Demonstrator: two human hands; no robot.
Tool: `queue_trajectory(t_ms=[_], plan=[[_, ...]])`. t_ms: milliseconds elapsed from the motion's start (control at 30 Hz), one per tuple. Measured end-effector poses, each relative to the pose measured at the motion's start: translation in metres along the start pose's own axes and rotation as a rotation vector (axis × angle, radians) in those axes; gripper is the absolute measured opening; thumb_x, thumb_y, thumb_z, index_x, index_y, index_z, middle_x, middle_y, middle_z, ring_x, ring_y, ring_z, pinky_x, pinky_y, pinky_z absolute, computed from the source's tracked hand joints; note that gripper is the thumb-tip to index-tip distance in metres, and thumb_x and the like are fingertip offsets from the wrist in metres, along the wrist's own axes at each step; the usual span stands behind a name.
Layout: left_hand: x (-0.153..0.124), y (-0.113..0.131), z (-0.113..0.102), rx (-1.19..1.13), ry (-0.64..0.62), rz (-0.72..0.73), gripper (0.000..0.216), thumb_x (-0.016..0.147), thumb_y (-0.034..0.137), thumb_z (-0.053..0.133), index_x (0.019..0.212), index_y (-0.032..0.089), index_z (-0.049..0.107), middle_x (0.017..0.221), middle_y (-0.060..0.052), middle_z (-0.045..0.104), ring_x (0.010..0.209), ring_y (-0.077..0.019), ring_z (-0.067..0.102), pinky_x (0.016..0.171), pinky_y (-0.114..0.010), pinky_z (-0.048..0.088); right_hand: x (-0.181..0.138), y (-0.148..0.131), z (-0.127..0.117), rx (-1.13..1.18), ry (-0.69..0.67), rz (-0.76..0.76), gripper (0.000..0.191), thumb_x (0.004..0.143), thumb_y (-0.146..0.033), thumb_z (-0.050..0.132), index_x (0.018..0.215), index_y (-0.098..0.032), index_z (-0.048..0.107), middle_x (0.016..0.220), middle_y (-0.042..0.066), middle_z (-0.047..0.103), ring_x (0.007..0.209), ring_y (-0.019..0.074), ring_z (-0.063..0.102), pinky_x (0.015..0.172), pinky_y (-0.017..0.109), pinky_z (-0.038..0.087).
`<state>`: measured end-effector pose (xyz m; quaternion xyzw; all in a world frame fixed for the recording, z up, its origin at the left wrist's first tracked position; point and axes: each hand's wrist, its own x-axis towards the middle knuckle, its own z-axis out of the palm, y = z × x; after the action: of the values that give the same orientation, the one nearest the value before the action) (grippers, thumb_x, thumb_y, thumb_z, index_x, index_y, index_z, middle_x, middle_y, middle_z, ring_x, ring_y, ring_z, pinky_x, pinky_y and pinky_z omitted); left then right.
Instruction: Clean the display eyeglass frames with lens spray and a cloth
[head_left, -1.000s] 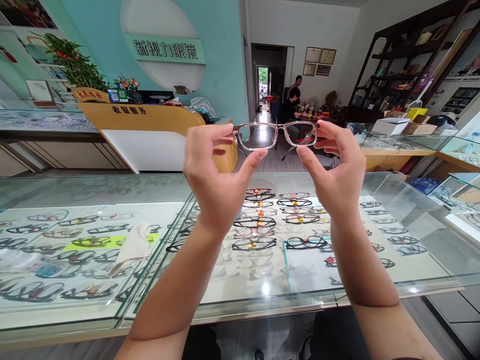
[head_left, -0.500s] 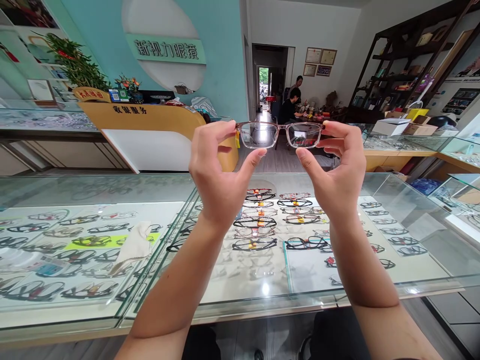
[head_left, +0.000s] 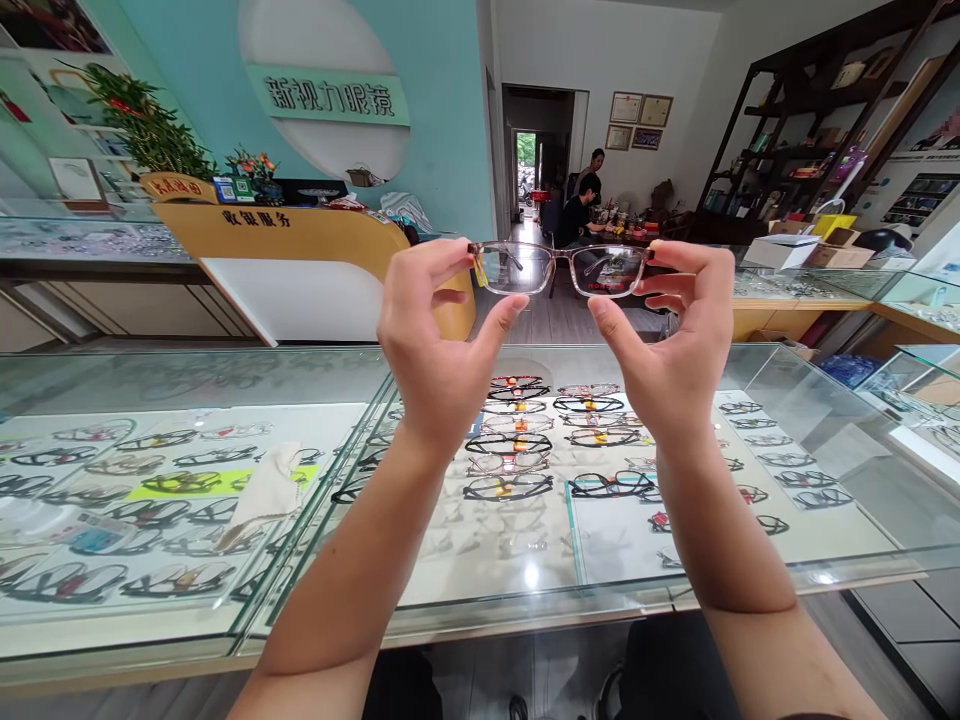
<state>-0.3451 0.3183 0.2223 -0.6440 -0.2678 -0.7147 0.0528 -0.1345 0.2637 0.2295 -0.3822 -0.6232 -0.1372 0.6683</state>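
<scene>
A pair of eyeglasses (head_left: 562,254) with a thin, see-through brownish frame is held up level in front of me, above the glass display case (head_left: 480,600). My left hand (head_left: 439,345) grips its left end, the forefinger at the hinge and the thumb near the lower rim. At the other end my right hand (head_left: 675,340) holds it the same way. A yellow tag shows by the left hinge, and red lettering shows on the right lens. Below my hands, several spectacle frames (head_left: 508,487) lie in rows inside the case.
A pale cloth (head_left: 266,490) and a clear bottle (head_left: 60,525) lie on the case at left. Behind stands a yellow and white counter (head_left: 300,290) with a plant (head_left: 150,125). Two people (head_left: 581,205) are at a far table. Boxes (head_left: 784,252) stand on the right counter.
The eyeglasses have tilted slightly in my hands, so dark temple parts now show through the lenses. Both hands keep their hold and hardly move.
</scene>
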Motion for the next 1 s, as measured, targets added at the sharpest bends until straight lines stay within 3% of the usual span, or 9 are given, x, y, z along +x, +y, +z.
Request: queue_trajectory(t_ms=[133,333,700,1000], plan=[[0.0,0.001,0.0,-0.042,-0.02,-0.032,0.065,0.086,0.072,0.088,0.136,0.037,0.066,0.134,-0.011,0.068,0.127,-0.0348,0.073,0.091,-0.049,0.066,-0.001,-0.004,-0.001,-0.042,-0.021,0.035,0.049,0.101,-0.055,0.075,0.143,-0.038,0.056,0.141,0.01,0.06,0.122,0.0345,0.072,0.103,0.058,0.063],[0.001,0.0,0.001,-0.04,-0.015,-0.033,0.064,0.085,0.073,0.088,0.135,0.039,0.067,0.133,-0.01,0.069,0.126,-0.0351,0.073,0.09,-0.05,0.066,0.001,0.001,0.001,0.048,0.014,0.001,0.05,0.095,-0.051,0.081,0.136,-0.033,0.059,0.135,0.008,0.06,0.109,0.0275,0.071,0.101,0.057,0.061],[-0.001,0.005,-0.002,0.029,-0.02,0.009,0.059,0.091,0.068,0.084,0.137,0.038,0.063,0.14,-0.01,0.068,0.135,-0.0361,0.068,0.095,-0.055,0.065,0.0,0.007,0.002,0.009,-0.005,-0.027,0.049,0.097,-0.048,0.08,0.137,-0.03,0.058,0.135,0.01,0.064,0.105,0.0271,0.071,0.096,0.055,0.064],[-0.003,0.008,-0.009,0.127,-0.005,0.102,0.059,0.091,0.066,0.086,0.136,0.036,0.062,0.139,-0.01,0.068,0.142,-0.0382,0.063,0.098,-0.057,0.064,0.0,0.022,0.001,0.011,-0.094,-0.023,0.055,0.103,-0.056,0.073,0.15,-0.034,0.056,0.145,0.013,0.064,0.127,0.0355,0.07,0.105,0.063,0.062]])
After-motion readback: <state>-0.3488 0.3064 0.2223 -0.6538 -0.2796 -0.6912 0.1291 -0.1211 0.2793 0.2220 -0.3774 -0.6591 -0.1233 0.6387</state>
